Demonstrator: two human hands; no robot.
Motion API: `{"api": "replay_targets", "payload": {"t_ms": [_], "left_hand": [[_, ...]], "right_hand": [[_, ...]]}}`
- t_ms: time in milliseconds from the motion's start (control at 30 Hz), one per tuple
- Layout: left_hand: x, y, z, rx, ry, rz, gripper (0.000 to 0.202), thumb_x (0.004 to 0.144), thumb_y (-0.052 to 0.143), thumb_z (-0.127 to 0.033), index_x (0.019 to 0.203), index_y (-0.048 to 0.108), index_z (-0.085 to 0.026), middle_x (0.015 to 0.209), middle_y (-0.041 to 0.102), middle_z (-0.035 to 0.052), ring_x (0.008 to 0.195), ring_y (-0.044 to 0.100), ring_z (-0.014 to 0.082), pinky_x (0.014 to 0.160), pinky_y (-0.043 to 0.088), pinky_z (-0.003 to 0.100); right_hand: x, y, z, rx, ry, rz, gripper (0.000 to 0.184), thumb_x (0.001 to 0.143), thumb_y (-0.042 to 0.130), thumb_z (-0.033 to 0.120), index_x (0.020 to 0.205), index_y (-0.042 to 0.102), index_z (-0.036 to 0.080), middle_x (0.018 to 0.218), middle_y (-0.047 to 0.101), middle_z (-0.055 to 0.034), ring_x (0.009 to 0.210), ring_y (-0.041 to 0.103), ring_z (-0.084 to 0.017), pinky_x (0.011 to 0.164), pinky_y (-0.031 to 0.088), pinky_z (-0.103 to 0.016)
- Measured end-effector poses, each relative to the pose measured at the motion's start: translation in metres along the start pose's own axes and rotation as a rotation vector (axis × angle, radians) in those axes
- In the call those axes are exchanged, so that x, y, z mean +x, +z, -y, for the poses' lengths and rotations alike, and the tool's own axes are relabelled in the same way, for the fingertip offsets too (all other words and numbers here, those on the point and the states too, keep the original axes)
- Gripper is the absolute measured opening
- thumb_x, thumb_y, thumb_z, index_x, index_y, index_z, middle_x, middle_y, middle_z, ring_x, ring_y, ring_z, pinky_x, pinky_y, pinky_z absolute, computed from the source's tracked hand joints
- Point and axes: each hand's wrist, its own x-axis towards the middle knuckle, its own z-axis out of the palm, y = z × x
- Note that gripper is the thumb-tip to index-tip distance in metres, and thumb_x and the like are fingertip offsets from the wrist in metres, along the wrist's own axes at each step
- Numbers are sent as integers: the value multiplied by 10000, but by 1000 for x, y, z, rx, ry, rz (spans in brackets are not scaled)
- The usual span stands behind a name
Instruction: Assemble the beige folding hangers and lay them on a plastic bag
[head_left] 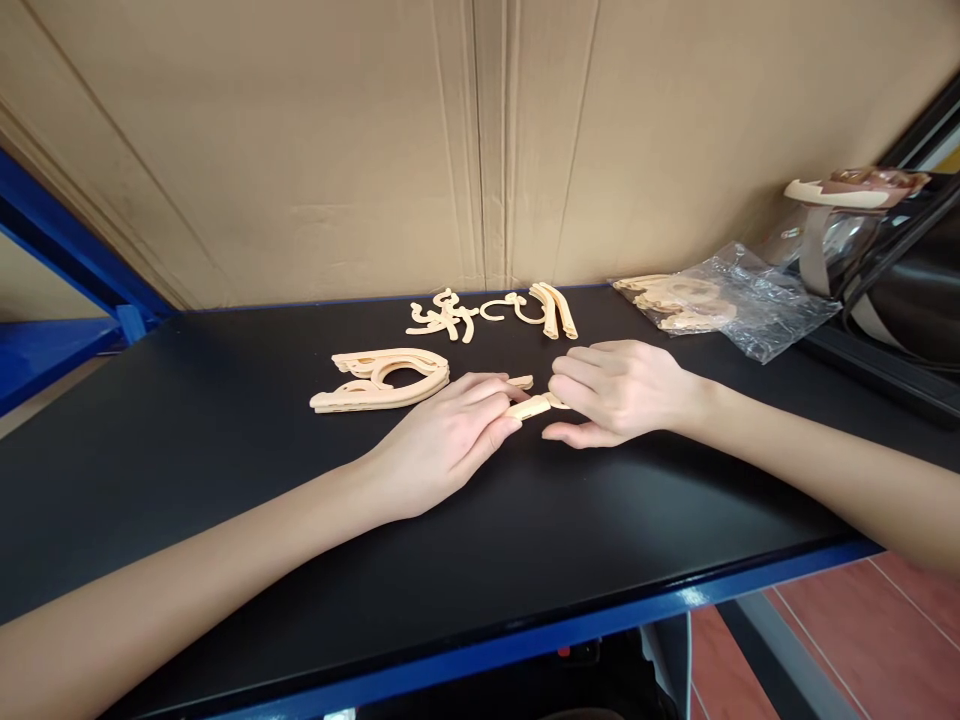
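My left hand [461,430] pinches a cream plastic hanger arm [531,408] between thumb and fingers, low over the black table. From the right, my right hand [626,395] curls its fingers round a small cream piece at that arm's end, perhaps a hook; most of it is hidden. Its thumb sticks out to the left. Beyond my left hand lie folded cream hangers [360,398] in a stack. Farther back there is a pile of loose hooks [452,318]. Beside it are curved hooks [534,320] and a few loose hanger arms [555,308].
A clear plastic bag [772,310] with more cream hanger parts [686,300] lies at the back right. Next to it stands a dark bag [915,270] with a light strap. Cardboard [337,150] walls the back. The table's blue edge [525,650] runs along the front.
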Motion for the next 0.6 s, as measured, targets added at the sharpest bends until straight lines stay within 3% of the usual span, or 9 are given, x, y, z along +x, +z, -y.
{"api": "replay_targets", "payload": {"t_ms": [100,167,233,300,367,500,600], "left_hand": [[2,-4,1,-57,-101,6,276,996,427,-377,993,631,-192,1273,625,60,1236,520,228,1046,412,388],[2,-7,0,-114,-161,10,313,999,402,-403,881,601,-192,1288,601,67,1217,529,225,1049,403,384],[2,-9,-3,-153,-180,14,334,1023,314,-360,914,584,-196,1311,564,68,1213,519,211,1062,385,379],[1,-10,-6,-164,-168,21,339,1030,262,-330,962,569,-207,1320,535,64,1225,496,205,1073,369,382],[-1,-10,-7,-150,-162,37,299,1020,297,-377,981,546,-217,1327,509,69,1254,462,221,1080,357,405],[-2,-6,-8,-112,-219,33,335,955,403,-536,998,501,-218,1325,484,116,1339,362,298,1079,340,507],[-2,0,-10,-82,-272,7,472,863,487,-657,1014,476,-210,1365,439,169,1380,283,361,1048,352,582]], "right_hand": [[1,3,-5,31,13,63,311,953,401,260,709,573,173,641,543,-22,585,475,-153,544,403,-294],[2,3,-10,49,45,126,260,933,407,201,759,596,161,872,625,-89,803,558,-205,707,467,-340],[3,1,-16,95,137,174,243,943,410,214,826,614,152,1187,570,-155,1062,524,-281,880,451,-432],[2,-3,-22,208,294,202,255,966,398,259,892,618,154,1347,450,-172,1172,468,-310,951,420,-484],[1,-8,-28,424,440,239,276,989,369,305,968,611,173,1353,428,-154,1179,479,-283,974,422,-469],[3,-17,-34,934,597,270,285,1001,354,348,977,612,231,1165,566,-56,1129,541,-211,1021,415,-409],[6,-22,-31,1216,716,225,186,915,554,373,827,614,220,1042,605,-15,994,602,-190,906,493,-373]]}}
